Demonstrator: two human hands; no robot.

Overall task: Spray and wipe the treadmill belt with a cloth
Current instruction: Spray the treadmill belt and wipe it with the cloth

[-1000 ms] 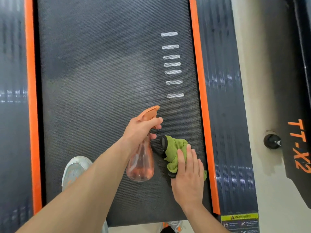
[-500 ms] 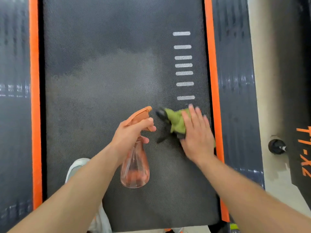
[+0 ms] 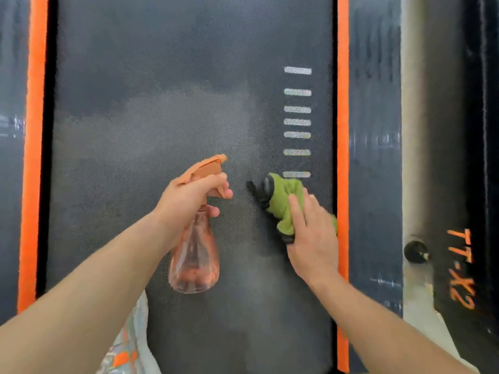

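since earlier, right hand (image 3: 313, 238) dragged crumpled cloth (image 3: 283, 203) back.

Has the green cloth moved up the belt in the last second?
Yes. The green cloth now nearly touches the lowest white stripe; a second ago it lay well below.

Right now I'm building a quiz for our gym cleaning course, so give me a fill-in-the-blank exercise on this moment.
1. The left hand holds a see-through spray bottle with a trigger head coloured ____.
2. The right hand presses a cloth coloured ____ onto the belt.
3. The cloth lies just below a column of white ____ printed on the belt.
4. The cloth sits near the belt's ____ edge.

Missing words: orange; green; bars; right
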